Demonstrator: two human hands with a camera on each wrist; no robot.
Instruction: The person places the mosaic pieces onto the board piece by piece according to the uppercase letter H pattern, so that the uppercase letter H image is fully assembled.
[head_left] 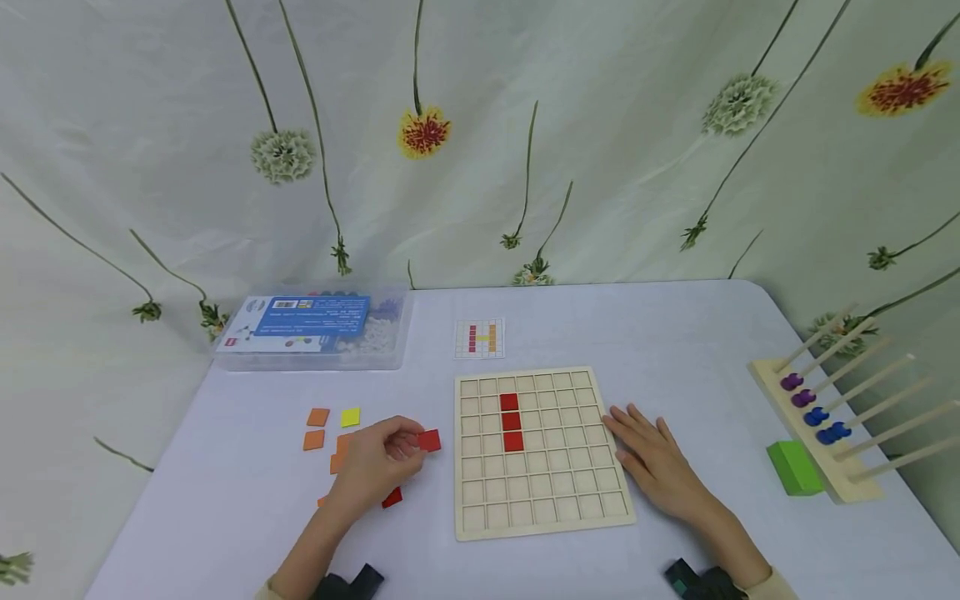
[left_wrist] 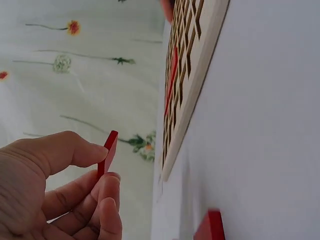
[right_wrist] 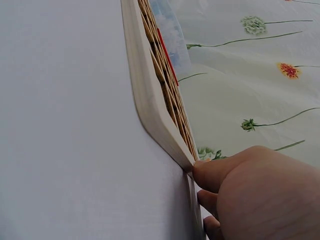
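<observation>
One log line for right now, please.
left grip: pinches red tile | right grip: touches grid board | board: three red tiles in one column | patterned card: beyond board

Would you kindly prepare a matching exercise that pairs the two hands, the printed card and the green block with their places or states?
1. Left hand
2. Right hand
3. Printed card
4. Green block

A. Lies beyond the grid board
B. Touches the grid board's edge
C. Next to the peg rack
D. Pinches a red tile

Pairs: 1-D, 2-B, 3-A, 4-C
</observation>
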